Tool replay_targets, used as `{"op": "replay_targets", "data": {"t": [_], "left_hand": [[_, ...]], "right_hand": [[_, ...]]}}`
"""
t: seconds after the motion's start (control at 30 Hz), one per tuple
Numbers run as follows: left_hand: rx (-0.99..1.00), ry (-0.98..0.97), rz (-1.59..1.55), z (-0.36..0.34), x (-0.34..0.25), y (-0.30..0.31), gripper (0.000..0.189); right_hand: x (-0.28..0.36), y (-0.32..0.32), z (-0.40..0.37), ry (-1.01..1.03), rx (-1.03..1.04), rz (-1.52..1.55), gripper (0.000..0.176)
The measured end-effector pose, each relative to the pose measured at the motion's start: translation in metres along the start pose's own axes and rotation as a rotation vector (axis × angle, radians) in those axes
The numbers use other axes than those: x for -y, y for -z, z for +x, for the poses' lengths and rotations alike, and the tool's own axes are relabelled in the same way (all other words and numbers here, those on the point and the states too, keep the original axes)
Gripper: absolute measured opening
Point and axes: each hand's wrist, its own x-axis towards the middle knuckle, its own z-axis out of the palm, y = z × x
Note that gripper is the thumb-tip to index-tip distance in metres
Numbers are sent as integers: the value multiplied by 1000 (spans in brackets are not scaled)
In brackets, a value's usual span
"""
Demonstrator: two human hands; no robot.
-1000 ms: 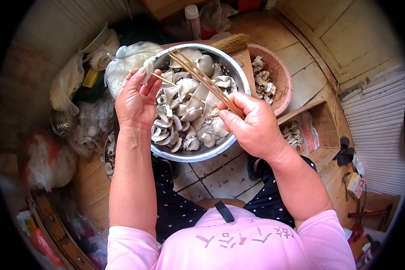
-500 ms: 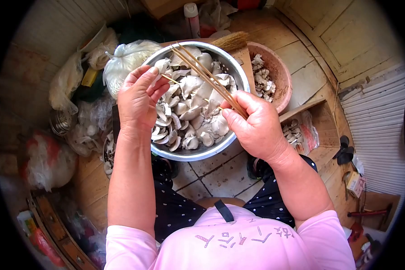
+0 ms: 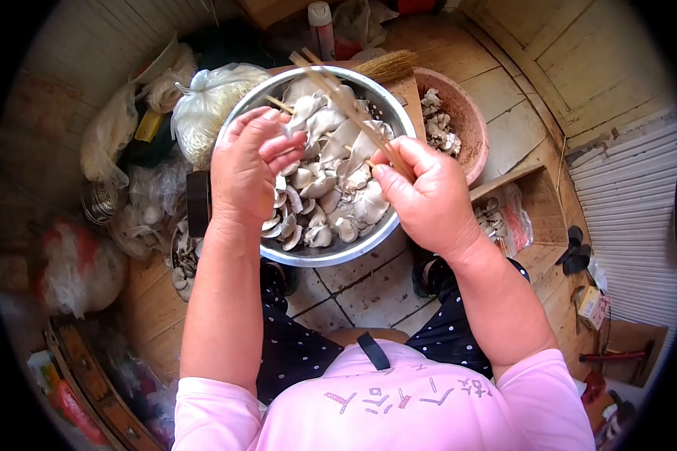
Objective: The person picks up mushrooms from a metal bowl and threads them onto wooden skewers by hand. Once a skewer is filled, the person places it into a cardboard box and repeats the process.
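Observation:
A large metal basin (image 3: 320,261) holds many grey oyster mushrooms (image 3: 320,184). My right hand (image 3: 432,199) is closed around a bundle of thin wooden skewers (image 3: 338,94), which slants up and left over the basin. From the same hand another skewer (image 3: 278,104) runs through several mushroom pieces (image 3: 316,113), its bare tip sticking out at the upper left. My left hand (image 3: 252,165) is at the basin's left side, fingers loosely curled and apart, close to the threaded pieces. It appears to hold nothing.
Behind the basin lie a straw brush (image 3: 384,68) and a spray can (image 3: 321,30). A pinkish tub (image 3: 474,128) with mushroom scraps stands at right, above a wooden box (image 3: 541,207). Plastic bags (image 3: 214,105) crowd the left side.
A mushroom piece pinched by my left hand is now on the skewer, and that hand has loosened and lowered slightly. The skewers in my right hand have shifted and look blurred.

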Motion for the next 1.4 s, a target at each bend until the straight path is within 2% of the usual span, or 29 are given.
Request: {"op": "replay_targets", "data": {"t": [0.07, 0.17, 0.3, 0.4, 0.43, 0.5, 0.6, 0.73, 0.9, 0.97, 1.1, 1.17, 1.33, 1.4], "left_hand": [[-14, -33, 22, 8, -2, 6, 28], [11, -144, 447, 27, 12, 19, 22], [96, -37, 911, 42, 47, 20, 26], [156, -86, 1447, 38, 56, 7, 29], [158, -87, 1446, 38, 57, 3, 29], [138, -31, 1657, 38, 57, -7, 28], [81, -106, 1712, 40, 72, -9, 26], [113, -52, 1777, 45, 76, -11, 28], [57, -36, 1736, 48, 77, -13, 27], [128, 37, 1777, 45, 74, -15, 27], [115, 24, 1766, 42, 72, -17, 26], [18, -64, 1706, 40, 71, -14, 24], [39, -131, 1456, 43, 52, -8, 24], [45, 60, 1117, 34, 30, -19, 21]], "right_hand": [[-1, 2, 3, -74, 5, 54, 12], [-4, 4, 5, -79, -24, 141, 13], [-7, -1, 2, -53, -35, 155, 12], [-4, 0, 1, -53, -22, 155, 12], [-3, 2, 1, -58, -20, 155, 12], [-3, 3, 1, -62, -24, 152, 12], [-8, 4, 1, -41, -34, 160, 11], [-8, 9, -1, -4, -44, 166, 12], [-5, 16, -2, 7, -10, 127, 9], [-2, 19, -3, -22, -1, 131, 9], [-6, 18, -3, -29, -3, 130, 10], [-8, 16, -3, -6, -39, 128, 11], [-9, 16, 0, 34, -70, 109, 12], [-6, 19, 0, -21, 4, 71, 10]]}}
